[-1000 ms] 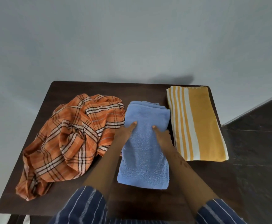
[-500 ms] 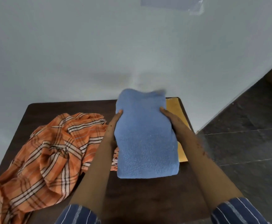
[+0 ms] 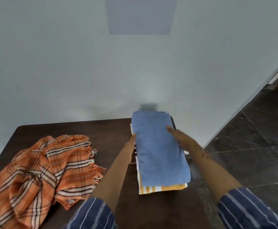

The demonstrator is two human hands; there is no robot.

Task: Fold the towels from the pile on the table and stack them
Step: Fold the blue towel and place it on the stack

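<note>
Head cam looks down at both hands on the folded blue towel [image 3: 159, 149]. The left hand [image 3: 132, 139] sits along the towel's left edge; only the thumb side shows and the fingers seem tucked under or beside it, so I can't tell if it's really gripping. The right hand [image 3: 176, 135] lies on the right edge with fairly straight fingers, palm against the cloth, more steadying than pinching.

My guess is the two-sided hold is there to keep the fold from flopping open while it gets squared up. The blue towel is on top of the yellow-and-white striped towel [image 3: 161, 189] at the right end of the dark wooden table [image 3: 79, 129], with the striped one's near edge peeking out underneath. So that's the stack.

Off to the left, well apart, the orange plaid towel [image 3: 41, 172] lies crumpled and unfolded, probably next up.

No brands, tags or writing readable anywhere.
</note>
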